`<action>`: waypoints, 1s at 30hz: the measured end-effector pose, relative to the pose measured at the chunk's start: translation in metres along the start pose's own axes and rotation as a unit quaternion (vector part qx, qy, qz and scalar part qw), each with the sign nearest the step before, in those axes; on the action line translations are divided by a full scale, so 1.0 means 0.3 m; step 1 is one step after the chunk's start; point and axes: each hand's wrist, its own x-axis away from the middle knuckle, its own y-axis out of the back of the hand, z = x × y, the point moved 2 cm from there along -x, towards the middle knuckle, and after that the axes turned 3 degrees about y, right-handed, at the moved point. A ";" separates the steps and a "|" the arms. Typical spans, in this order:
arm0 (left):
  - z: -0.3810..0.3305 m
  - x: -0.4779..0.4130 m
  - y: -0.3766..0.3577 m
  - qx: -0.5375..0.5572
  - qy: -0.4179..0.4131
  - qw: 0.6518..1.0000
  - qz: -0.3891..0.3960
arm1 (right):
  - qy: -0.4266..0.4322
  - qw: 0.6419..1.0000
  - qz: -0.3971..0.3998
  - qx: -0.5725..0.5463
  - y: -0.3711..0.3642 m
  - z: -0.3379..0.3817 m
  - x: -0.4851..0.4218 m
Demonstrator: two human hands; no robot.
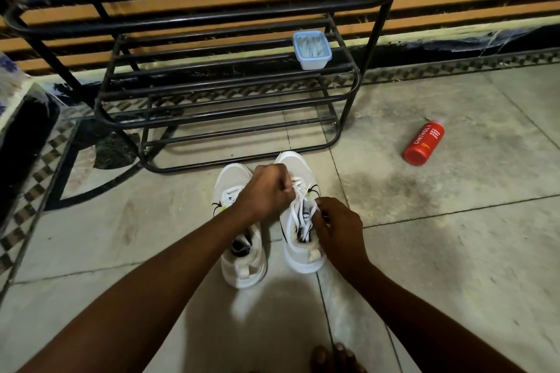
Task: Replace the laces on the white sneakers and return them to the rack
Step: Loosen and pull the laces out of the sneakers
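Left hand (266,191) and right hand (341,228), fingers (322,206) curled pinching the lace (294,216) on one sneaker (292,165); I'd pull evenly, keep it flat.

"How many white shoes are there?"
"Two: a left shoe (231,174) and a right shoe (292,160)."
"And hands?"
"Two again: a left hand (266,191) and a right hand (339,221)."
"What else?"
"One black rack (386,9), one little box (312,50) and one red bottle (423,144)."
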 end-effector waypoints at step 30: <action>-0.038 0.028 -0.013 0.083 0.030 0.996 0.023 | -0.049 0.997 0.027 0.060 0.016 0.020 -0.030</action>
